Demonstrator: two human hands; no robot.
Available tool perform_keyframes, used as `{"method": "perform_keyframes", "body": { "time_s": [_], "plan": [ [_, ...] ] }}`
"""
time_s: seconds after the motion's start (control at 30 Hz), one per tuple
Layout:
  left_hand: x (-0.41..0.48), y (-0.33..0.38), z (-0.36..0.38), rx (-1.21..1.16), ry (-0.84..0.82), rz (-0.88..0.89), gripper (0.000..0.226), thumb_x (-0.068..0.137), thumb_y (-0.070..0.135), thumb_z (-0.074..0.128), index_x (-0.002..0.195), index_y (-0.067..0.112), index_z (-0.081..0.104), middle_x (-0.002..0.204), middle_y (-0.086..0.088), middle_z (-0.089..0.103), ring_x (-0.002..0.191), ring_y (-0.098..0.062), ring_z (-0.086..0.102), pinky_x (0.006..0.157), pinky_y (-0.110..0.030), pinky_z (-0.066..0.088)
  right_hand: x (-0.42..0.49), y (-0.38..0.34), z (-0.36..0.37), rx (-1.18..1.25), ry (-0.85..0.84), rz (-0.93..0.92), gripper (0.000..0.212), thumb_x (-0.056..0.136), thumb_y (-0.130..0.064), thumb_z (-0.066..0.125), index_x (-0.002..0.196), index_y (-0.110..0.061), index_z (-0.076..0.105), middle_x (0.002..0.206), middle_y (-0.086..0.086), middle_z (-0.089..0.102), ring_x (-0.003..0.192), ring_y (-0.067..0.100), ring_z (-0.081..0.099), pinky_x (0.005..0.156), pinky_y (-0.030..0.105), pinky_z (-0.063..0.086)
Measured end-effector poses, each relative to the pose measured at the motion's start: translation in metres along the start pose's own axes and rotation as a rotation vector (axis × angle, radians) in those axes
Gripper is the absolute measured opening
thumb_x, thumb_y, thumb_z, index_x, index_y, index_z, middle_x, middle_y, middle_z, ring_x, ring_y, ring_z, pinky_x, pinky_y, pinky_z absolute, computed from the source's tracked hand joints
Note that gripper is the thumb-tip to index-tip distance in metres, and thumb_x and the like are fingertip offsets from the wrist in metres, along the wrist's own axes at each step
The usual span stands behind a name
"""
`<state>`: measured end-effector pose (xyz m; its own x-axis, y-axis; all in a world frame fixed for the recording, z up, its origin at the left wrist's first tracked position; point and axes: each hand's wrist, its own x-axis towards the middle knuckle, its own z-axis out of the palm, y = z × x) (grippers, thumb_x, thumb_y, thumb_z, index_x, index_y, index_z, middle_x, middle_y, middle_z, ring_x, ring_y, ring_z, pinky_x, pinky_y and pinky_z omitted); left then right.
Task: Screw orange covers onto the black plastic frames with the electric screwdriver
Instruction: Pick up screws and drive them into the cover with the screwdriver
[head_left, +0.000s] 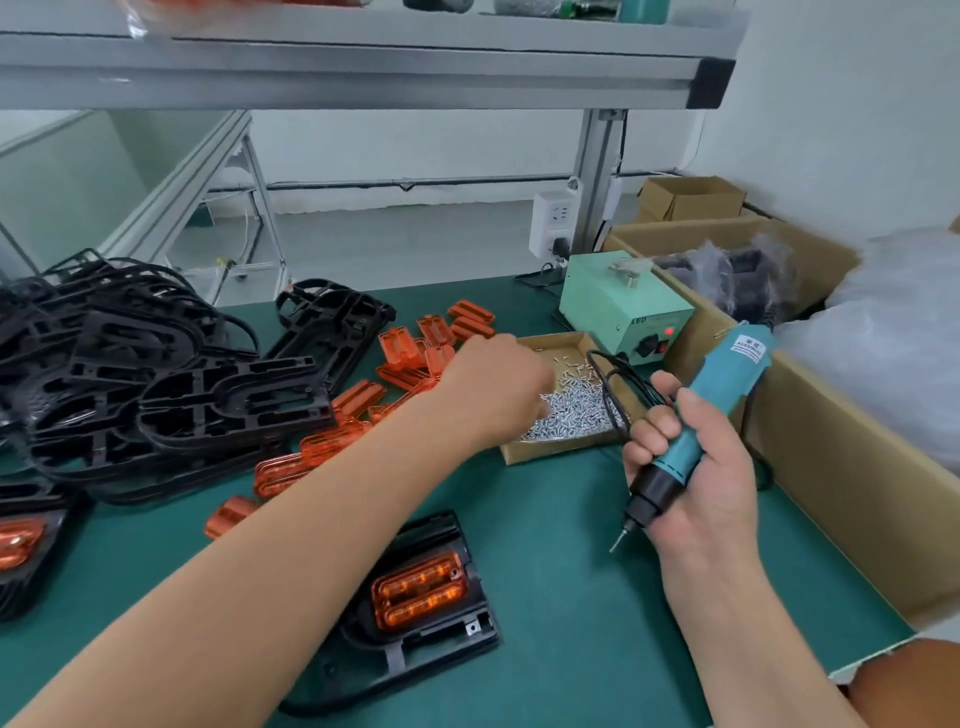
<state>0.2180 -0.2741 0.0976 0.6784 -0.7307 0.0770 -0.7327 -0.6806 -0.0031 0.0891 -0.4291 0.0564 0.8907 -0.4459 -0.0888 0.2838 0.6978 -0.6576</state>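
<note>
The green desk (571, 597) fills the lower frame; a long cardboard box (841, 467) holding bagged parts runs along its right edge; a heap of black plastic frames (130, 374) lies at middle left. One black frame (441, 644) lies flat at lower centre, partly under the left forearm, with an orange cover (421, 590) seated in its recess. Loose orange covers (415, 348) are scattered between the heap and the centre of the frame. A pale green power unit (618, 306) stands at upper centre-right, its red lamp lit; just in front of it sits a shallow cardboard tray (550, 449) of small silver screws (576, 410). The right grip (691, 467), right of centre, is wrapped round the teal electric screwdriver (727, 374), held tilted with its bit pointing down-left above the desk. The left grip (498, 384) reaches over the tray, blurred, fingers hidden behind its back; I cannot tell whether it holds anything.
</note>
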Motion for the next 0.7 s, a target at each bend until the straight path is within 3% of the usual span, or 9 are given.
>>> {"method": "perform_keyframes", "body": {
  "time_s": [0.1, 0.23, 0.5, 0.7],
  "plan": [
    [0.02, 0.006, 0.014, 0.012, -0.101, 0.048, 0.017, 0.093, 0.034, 0.07, 0.087, 0.031, 0.054, 0.087, 0.008, 0.056, 0.085, -0.021, 0.05, 0.077, -0.037, 0.047, 0.001, -0.001, -0.003, -0.012, -0.013, 0.001, 0.019, 0.102, -0.02, 0.056, 0.117, -0.012, 0.065, 0.068, -0.006, 0.044, 0.056, 0.007, 0.044, 0.05, 0.018, 0.042],
    [0.023, 0.0, 0.02, -0.158, -0.085, 0.005, 0.003, 0.091, 0.027, 0.077, 0.091, 0.027, 0.074, 0.089, 0.009, 0.065, 0.086, -0.017, 0.056, 0.062, -0.029, 0.039, 0.001, -0.001, -0.004, -0.023, -0.032, 0.007, 0.018, 0.103, -0.02, 0.054, 0.117, -0.013, 0.064, 0.069, -0.006, 0.044, 0.056, 0.007, 0.043, 0.051, 0.018, 0.043],
    [0.008, -0.009, 0.03, -0.292, 0.032, -0.049, 0.008, 0.096, 0.028, 0.07, 0.101, 0.028, 0.076, 0.099, 0.007, 0.074, 0.092, -0.015, 0.059, 0.071, -0.031, 0.042, 0.001, -0.001, -0.002, -0.024, -0.036, 0.002, 0.018, 0.105, -0.018, 0.05, 0.117, -0.014, 0.063, 0.069, -0.007, 0.044, 0.056, 0.006, 0.043, 0.051, 0.018, 0.042],
    [0.005, -0.008, 0.034, -0.353, 0.092, -0.069, 0.014, 0.099, 0.037, 0.068, 0.097, 0.025, 0.072, 0.092, 0.005, 0.074, 0.091, -0.018, 0.064, 0.074, -0.035, 0.049, 0.001, 0.0, -0.002, -0.032, -0.037, -0.01, 0.018, 0.105, -0.017, 0.05, 0.116, -0.014, 0.063, 0.069, -0.006, 0.044, 0.056, 0.006, 0.043, 0.051, 0.018, 0.043]
  ]
}}
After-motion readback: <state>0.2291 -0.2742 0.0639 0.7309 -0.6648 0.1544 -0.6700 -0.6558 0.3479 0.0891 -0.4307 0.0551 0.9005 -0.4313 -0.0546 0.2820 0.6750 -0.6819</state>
